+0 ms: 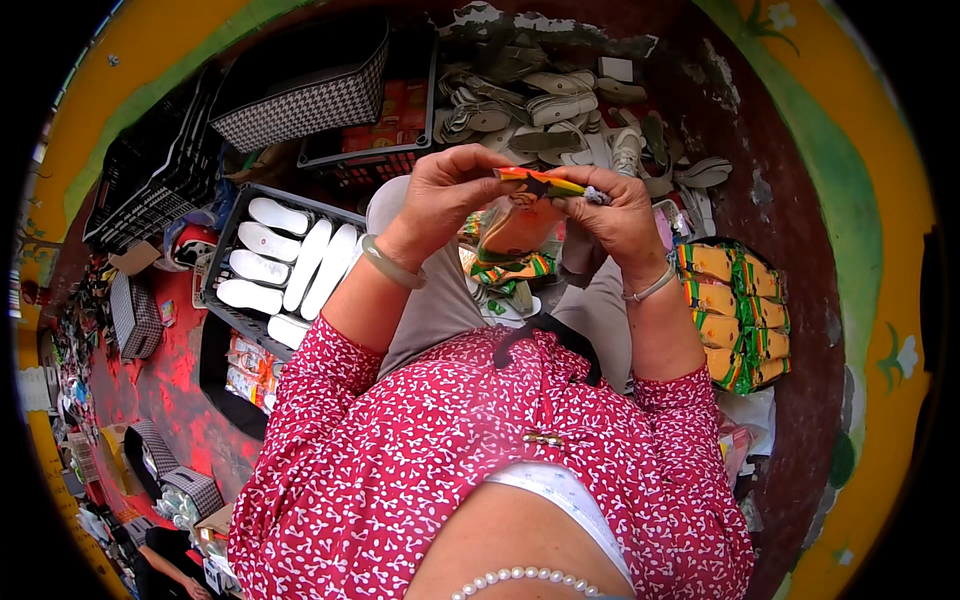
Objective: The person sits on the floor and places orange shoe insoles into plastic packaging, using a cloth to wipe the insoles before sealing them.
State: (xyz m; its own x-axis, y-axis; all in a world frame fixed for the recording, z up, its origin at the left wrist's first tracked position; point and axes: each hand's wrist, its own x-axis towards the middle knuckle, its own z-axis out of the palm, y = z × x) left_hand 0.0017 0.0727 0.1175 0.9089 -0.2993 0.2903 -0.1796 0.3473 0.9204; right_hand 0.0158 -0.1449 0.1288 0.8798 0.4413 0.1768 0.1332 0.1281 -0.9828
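A clear plastic packet with a red, yellow and green printed top hangs in front of my chest, a flat orange-tan piece showing inside. Thumb and fingers of my left hand pinch the left end of its top edge. At the other end, my right hand grips the same edge. A small greyish bit sticks out by the right fingers; I cannot make out what it is. Below the packet, between my knees, lie more printed packets, partly hidden by it.
On the left, a dark crate holds white insoles. Beyond it stand a houndstooth-patterned basket and a black crate with red packs. Insoles are heaped against the far wall. Filled orange packets are stacked at right.
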